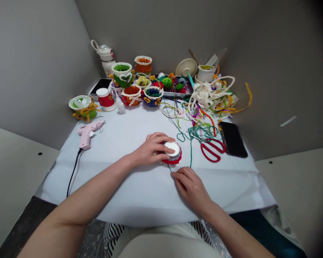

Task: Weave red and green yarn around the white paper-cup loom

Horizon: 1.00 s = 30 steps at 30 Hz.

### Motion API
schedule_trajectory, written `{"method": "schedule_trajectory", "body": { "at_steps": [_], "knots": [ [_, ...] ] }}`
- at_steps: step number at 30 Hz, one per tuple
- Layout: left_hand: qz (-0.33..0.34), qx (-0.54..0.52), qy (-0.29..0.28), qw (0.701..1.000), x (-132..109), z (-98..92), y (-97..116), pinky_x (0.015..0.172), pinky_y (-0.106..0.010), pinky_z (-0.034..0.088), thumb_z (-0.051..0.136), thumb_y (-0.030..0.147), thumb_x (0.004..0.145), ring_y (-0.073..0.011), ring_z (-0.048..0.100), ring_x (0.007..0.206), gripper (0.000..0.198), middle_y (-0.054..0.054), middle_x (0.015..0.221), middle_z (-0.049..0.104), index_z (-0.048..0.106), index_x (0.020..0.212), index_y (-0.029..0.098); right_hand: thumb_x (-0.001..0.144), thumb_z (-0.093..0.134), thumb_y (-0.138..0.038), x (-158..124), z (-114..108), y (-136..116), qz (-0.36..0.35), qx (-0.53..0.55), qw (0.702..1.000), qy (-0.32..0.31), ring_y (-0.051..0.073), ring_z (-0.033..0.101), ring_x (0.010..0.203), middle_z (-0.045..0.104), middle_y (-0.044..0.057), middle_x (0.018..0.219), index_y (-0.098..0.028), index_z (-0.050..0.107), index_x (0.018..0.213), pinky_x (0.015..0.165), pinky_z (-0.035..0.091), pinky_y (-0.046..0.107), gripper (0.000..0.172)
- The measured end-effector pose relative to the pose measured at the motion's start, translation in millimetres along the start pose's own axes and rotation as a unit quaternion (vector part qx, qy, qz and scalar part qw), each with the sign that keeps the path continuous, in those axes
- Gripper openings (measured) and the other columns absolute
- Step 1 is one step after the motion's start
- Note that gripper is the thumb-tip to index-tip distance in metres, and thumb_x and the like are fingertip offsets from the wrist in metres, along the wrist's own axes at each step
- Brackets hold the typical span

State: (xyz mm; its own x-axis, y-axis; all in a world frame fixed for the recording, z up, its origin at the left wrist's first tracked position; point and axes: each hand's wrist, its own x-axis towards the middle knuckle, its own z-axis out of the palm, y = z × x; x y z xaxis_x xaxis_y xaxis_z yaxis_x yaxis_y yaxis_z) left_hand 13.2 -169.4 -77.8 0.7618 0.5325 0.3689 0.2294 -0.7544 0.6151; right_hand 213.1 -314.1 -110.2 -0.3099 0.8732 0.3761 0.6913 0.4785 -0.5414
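My left hand is wrapped round an upturned paper cup with a white bottom and red yarn wound round its rim, holding it on the white table cover. My right hand lies just in front of the cup, fingers pinched on a thin green yarn strand that runs away toward a tangle of green yarn.
Red scissors and a black phone lie to the right. A pink glue gun with a black cord sits at left. Several yarn-decorated cups, a lace and yarn pile and a thermos stand at the back.
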Motion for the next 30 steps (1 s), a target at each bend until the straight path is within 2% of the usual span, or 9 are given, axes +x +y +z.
{"method": "schedule_trajectory", "body": {
  "at_steps": [12,22,30],
  "knots": [
    [0.007,-0.031,-0.008,0.999,5.8,-5.3,1.1,0.105,-0.044,0.031,0.064,0.033,0.084,-0.0220,0.048,0.122,0.019,-0.004,0.130,0.061,0.073,0.101,0.028,0.092,0.052,-0.011,3.0,-10.5,-1.5,0.021,0.014,1.000,0.016,0.019,0.056,0.083,0.059,0.007,0.087,-0.019,0.065,0.101,0.072,0.050,0.034,0.017],
    [-0.007,-0.038,-0.017,0.999,4.8,-8.2,6.0,0.106,-0.045,0.031,0.064,0.030,0.084,-0.0233,0.048,0.123,0.020,-0.005,0.130,0.061,0.074,0.101,0.028,0.093,0.051,-0.014,11.5,-13.4,18.8,0.024,-0.035,0.999,0.031,0.019,0.055,0.082,0.058,0.007,0.086,-0.019,0.066,0.099,0.071,0.048,0.034,0.017],
    [0.018,-0.047,-0.087,0.995,14.7,-19.3,0.9,0.108,-0.048,0.029,0.062,0.027,0.086,-0.0235,0.045,0.125,0.019,-0.003,0.133,0.060,0.074,0.101,0.028,0.093,0.049,-0.011,-1.1,-5.7,10.2,-0.026,-0.074,0.997,0.015,0.019,0.052,0.081,0.058,0.009,0.086,-0.017,0.067,0.103,0.070,0.048,0.034,0.021]
  ]
}}
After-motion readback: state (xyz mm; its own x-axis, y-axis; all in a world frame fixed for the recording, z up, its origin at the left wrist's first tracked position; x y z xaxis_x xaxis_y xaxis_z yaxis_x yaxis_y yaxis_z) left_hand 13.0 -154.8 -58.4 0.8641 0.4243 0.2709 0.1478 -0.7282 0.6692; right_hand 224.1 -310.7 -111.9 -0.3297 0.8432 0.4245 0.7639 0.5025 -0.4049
